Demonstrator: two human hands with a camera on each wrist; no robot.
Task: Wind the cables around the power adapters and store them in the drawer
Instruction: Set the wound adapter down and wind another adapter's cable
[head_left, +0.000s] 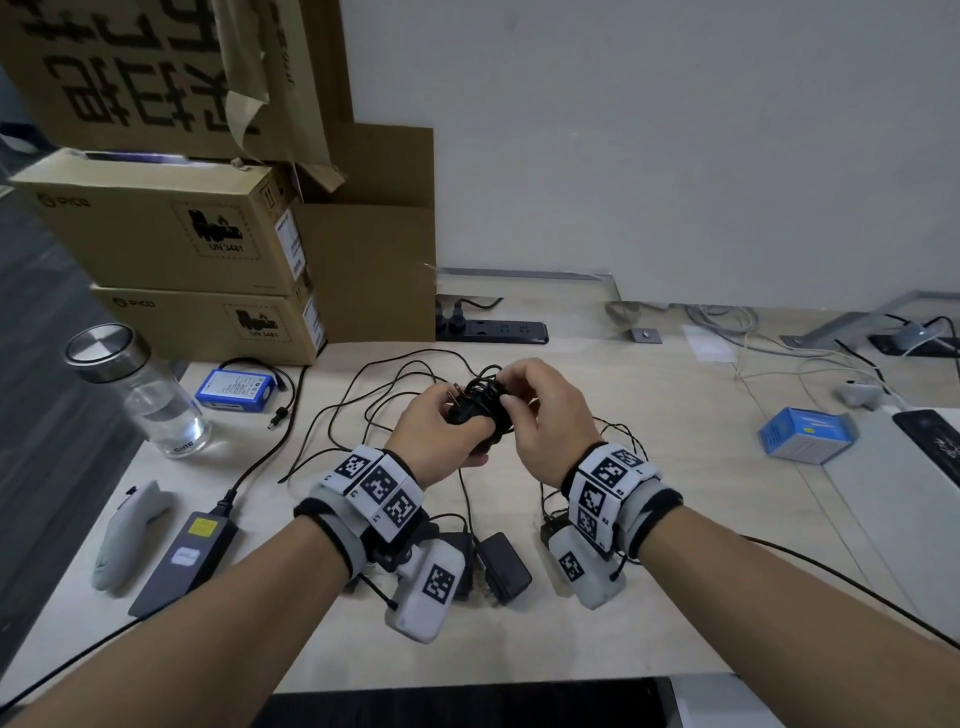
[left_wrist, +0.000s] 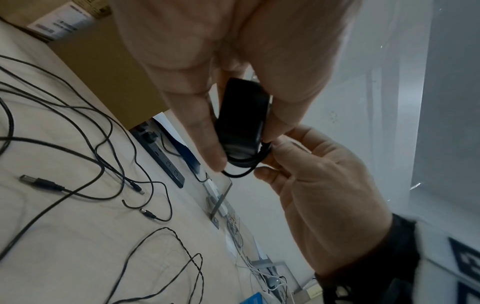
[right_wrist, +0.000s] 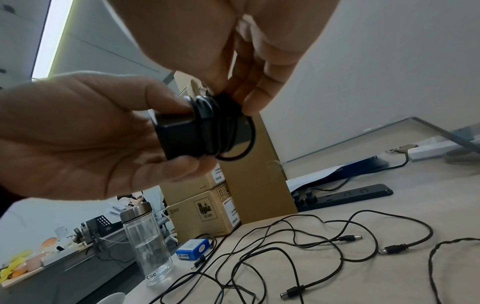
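Observation:
My left hand (head_left: 441, 434) grips a small black power adapter (head_left: 475, 410) above the middle of the desk. Its thin black cable (right_wrist: 207, 123) lies in several turns round the adapter body (right_wrist: 182, 137). My right hand (head_left: 540, 415) pinches the cable at the adapter's far end; in the left wrist view its fingertips (left_wrist: 267, 174) hold a loose loop (left_wrist: 239, 174). More black adapters (head_left: 501, 566) lie on the desk under my wrists. Loose black cables (head_left: 363, 410) with barrel plugs (right_wrist: 350, 238) trail over the desk. No drawer is in view.
Stacked cardboard boxes (head_left: 171, 249) stand at back left. A glass bottle (head_left: 140, 389), a blue battery pack (head_left: 236, 389), a grey power brick (head_left: 187, 556) and a grey controller (head_left: 124, 535) lie at left. A black power strip (head_left: 498, 330) sits by the wall. A blue box (head_left: 805, 434) lies at right.

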